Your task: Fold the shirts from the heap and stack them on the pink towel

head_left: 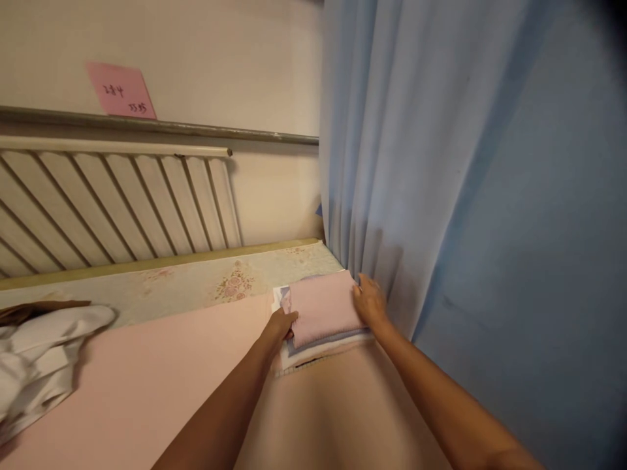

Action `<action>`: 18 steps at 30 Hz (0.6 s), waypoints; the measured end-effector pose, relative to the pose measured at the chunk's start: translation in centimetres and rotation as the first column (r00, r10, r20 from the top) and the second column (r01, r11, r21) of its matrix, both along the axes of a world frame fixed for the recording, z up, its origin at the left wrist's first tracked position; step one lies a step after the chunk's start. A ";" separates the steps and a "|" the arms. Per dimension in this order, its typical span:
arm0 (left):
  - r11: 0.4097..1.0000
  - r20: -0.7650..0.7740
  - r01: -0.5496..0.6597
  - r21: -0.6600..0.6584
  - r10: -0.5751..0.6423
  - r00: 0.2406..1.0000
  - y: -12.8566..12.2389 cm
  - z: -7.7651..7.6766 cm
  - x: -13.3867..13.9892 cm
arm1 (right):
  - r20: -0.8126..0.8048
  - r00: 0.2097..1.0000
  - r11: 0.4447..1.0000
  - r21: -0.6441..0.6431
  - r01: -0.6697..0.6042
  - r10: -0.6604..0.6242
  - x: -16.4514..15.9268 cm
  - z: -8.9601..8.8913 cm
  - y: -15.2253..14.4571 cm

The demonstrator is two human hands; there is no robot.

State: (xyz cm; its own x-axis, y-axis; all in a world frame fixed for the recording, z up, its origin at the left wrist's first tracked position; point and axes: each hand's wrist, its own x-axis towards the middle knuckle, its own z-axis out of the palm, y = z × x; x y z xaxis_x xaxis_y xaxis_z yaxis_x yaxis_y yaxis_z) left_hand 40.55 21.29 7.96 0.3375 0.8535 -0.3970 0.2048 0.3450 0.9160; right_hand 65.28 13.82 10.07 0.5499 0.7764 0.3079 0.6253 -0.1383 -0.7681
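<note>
A flat pink piece of cloth (326, 305) with a frayed near edge lies on top of a stack of fabric pieces (313, 352), whose white, grey-blue and checked edges show beneath it. My left hand (283, 323) grips the left edge of the pink cloth, thumb on top and fingers curled underneath. At the opposite edge, my right hand (369, 301) has its fingers bent around the cloth's right side, partly hidden from view. The stack rests at the far right corner of the table, beside the blue curtain.
A pink sheet (166, 378) and a floral cover (235, 282) lie over the table. Crumpled white cloth (42, 365) sits at the left. A radiator (112, 202) and a pipe (235, 134) run along the wall. The blue curtain (392, 143) hangs close on the right.
</note>
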 end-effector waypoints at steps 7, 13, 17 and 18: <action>1.000 -0.031 0.002 -0.014 -0.003 1.000 -0.8 0.5 0.0 | 0.598 0.721 0.931 -0.307 -0.197 0.350 -8.6 -0.4 1.9; 0.999 -0.045 -0.004 -0.035 0.002 0.999 -2.9 -0.2 -3.2 | 0.638 0.688 0.925 -0.354 -0.135 0.345 -9.7 -4.1 2.2; 0.998 0.004 -0.052 -0.025 0.052 0.999 -6.9 -1.3 -8.3 | 0.678 0.654 0.933 -0.331 -0.139 0.337 -9.4 -5.3 2.6; 0.998 0.015 -0.061 -0.027 0.061 0.998 -8.2 -1.7 -9.9 | 0.689 0.642 0.935 -0.325 -0.141 0.336 -9.3 -5.6 2.6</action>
